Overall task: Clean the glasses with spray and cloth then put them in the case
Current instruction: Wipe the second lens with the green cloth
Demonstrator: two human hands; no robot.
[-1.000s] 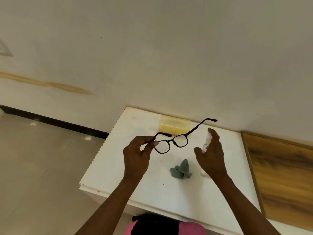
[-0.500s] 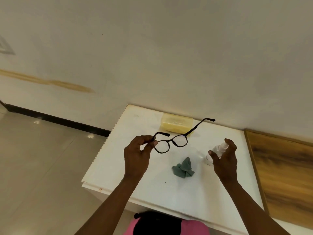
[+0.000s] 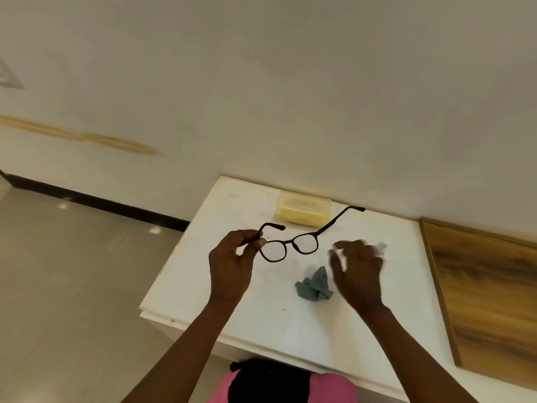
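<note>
My left hand (image 3: 232, 266) pinches black-framed glasses (image 3: 290, 245) at their left hinge and holds them above the white table (image 3: 203, 271), arms unfolded toward the wall. My right hand (image 3: 359, 271) grips a small clear spray bottle (image 3: 341, 257), blurred by motion, just right of the lenses. A crumpled grey-green cloth (image 3: 315, 285) lies on the table between my hands. The pale yellow case (image 3: 303, 212) sits closed at the table's far edge by the wall.
A wooden board (image 3: 488, 295) lies along the right of the table. The wall runs directly behind the table. Tiled floor (image 3: 72, 271) opens to the left. Pink and black clothing shows at the bottom edge.
My right hand picked up the spray bottle from the table's right side and swung it left toward the glasses. My left hand kept the glasses nearly still.
</note>
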